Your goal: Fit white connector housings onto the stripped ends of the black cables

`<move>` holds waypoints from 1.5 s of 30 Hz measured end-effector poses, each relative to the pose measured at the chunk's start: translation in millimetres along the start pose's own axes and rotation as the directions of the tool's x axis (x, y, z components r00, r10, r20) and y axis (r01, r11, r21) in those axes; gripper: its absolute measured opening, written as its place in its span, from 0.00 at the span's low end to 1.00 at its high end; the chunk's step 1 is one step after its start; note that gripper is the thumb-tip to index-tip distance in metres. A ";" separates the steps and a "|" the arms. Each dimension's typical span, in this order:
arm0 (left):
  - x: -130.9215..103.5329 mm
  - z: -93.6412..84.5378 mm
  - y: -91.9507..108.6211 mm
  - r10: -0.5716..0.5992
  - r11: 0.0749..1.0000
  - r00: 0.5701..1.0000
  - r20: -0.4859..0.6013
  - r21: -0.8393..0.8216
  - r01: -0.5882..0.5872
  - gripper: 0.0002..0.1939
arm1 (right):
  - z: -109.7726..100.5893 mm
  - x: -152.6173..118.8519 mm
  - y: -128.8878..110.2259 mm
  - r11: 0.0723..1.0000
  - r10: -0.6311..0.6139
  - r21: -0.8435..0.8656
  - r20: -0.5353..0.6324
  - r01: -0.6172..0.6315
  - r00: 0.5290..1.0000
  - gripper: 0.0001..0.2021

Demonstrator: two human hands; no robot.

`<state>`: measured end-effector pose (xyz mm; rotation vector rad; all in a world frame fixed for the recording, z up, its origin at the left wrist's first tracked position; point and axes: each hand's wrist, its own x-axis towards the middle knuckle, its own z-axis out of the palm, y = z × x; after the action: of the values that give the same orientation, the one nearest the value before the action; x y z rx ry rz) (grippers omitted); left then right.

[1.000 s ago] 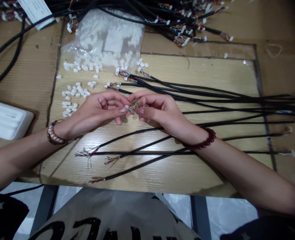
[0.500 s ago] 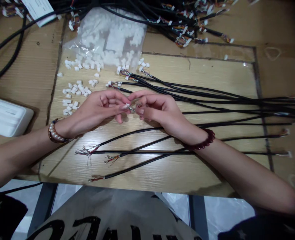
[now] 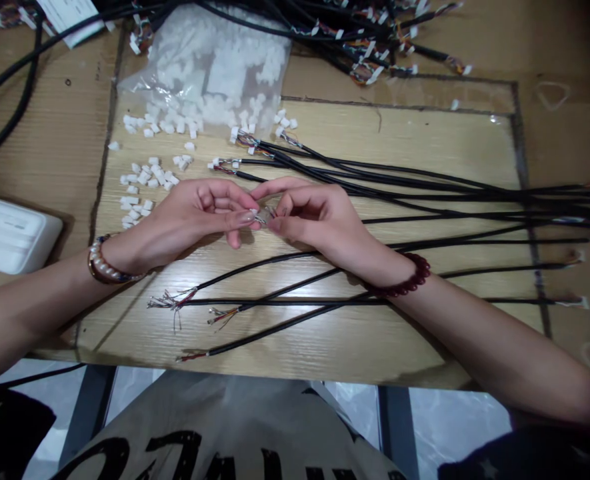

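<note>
Left grip (image 3: pixel 202 212) pinches a white connector (image 3: pixel 254 212), right grip (image 3: pixel 319 212) thin wires (image 3: pixel 261 219), both largely hidden between fingertips.

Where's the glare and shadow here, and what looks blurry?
In the head view: glare on the board, a glint on the bag; shadow along the right forearm; a dark upper right corner; wires between left hand and right hand too blurred to count.

Left hand (image 3: pixel 209 208) and right hand (image 3: pixel 315 213), pinching wires (image 3: pixel 261 219). Black cables (image 3: pixel 285 303), ends bared, toward table (image 3: pixel 365 353) front edge.
</note>
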<state>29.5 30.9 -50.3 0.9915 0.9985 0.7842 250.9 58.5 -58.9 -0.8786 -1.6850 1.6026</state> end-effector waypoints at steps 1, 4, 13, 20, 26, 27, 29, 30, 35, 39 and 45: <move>0.0 -0.4 -0.2 0.001 1.000 1.000 0.006 -0.001 -0.001 0.09 | -0.1 0.2 0.0 1.000 -0.007 -0.018 0.000 0.007 1.000 0.13; 0.2 -1.6 -0.3 0.002 1.000 1.000 0.017 -0.010 -0.002 0.09 | 0.0 0.5 0.3 0.998 -0.032 -0.059 -0.005 0.031 0.999 0.12; 1.5 -3.1 -1.6 0.005 0.999 0.999 0.050 -0.050 -0.003 0.07 | 1.8 0.1 4.0 0.996 -0.069 -0.060 0.003 0.069 0.998 0.14; 2.2 -5.5 -1.5 0.009 0.999 0.998 0.064 -0.033 -0.007 0.06 | 2.3 -0.1 3.7 0.995 -0.072 -0.063 0.003 0.072 0.997 0.14; 1.7 -5.2 -0.2 0.012 1.000 0.998 0.057 0.001 -0.012 0.07 | 1.8 -1.2 2.6 0.993 -0.092 -0.079 0.010 0.092 0.996 0.12; 1.4 -5.0 -0.3 0.016 1.000 0.999 0.052 0.014 -0.016 0.07 | 1.9 -1.2 2.8 0.992 -0.099 -0.077 0.007 0.099 0.995 0.12; 0.7 -4.2 -0.2 0.026 0.999 0.999 0.043 0.041 -0.028 0.07 | 2.3 -1.1 3.3 0.992 -0.103 -0.070 0.002 0.103 0.995 0.13; 0.3 -3.6 0.0 0.031 0.998 0.999 0.039 0.051 -0.033 0.07 | 2.4 -1.1 3.4 0.993 -0.099 -0.069 0.001 0.099 0.995 0.13; -1.4 -0.7 1.6 0.031 0.998 0.999 0.019 0.058 -0.032 0.09 | 1.5 -1.8 2.6 0.991 -0.093 -0.093 -0.008 0.092 0.996 0.15; -1.8 0.1 1.9 0.044 0.995 0.999 -0.005 0.090 -0.044 0.09 | 0.4 -2.0 2.3 0.983 -0.134 -0.129 -0.022 0.130 0.991 0.14; -2.1 2.8 1.1 0.056 0.994 0.998 -0.030 0.099 -0.053 0.11 | 1.1 -0.4 3.0 0.978 -0.138 -0.161 -0.039 0.130 0.990 0.14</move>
<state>31.3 28.6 -48.0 1.0970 1.0504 0.8048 250.3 57.6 -62.0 -0.8552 -1.8149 1.3622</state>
